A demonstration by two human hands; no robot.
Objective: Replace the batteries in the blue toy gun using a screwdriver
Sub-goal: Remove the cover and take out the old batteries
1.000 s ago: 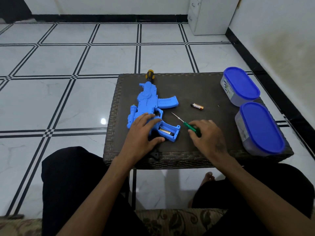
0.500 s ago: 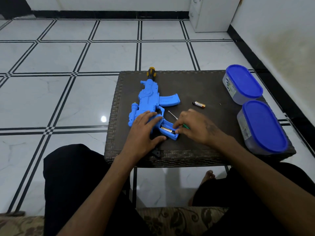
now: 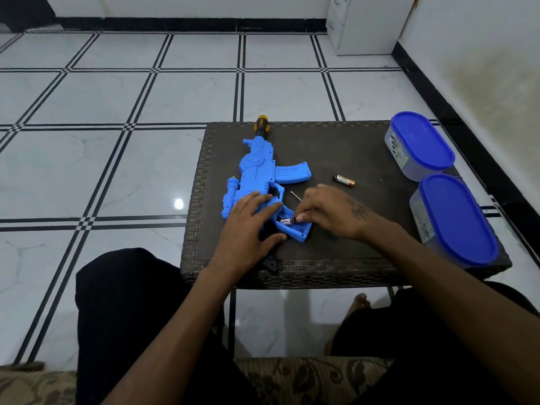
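Note:
The blue toy gun (image 3: 260,173) lies on the dark woven table (image 3: 350,252), muzzle pointing away from me. My left hand (image 3: 248,223) rests flat on its rear part, fingers spread. The battery compartment (image 3: 295,229) in the stock is uncovered. My right hand (image 3: 327,211) pinches a battery (image 3: 287,221) at the compartment. The screwdriver's thin metal tip (image 3: 295,196) shows behind my right hand; its green handle is mostly hidden under that hand. A loose battery (image 3: 343,180) lies further back on the table.
Two clear tubs with blue lids (image 3: 420,144) (image 3: 455,220) stand along the table's right side. A tiny screw (image 3: 380,180) lies near them. A small black cover piece (image 3: 270,264) sits at the table's front edge. White tiled floor surrounds the table.
My right hand let go of the screwdriver, moved left to the stock's compartment and now pinches a battery there. My left hand stayed on the gun.

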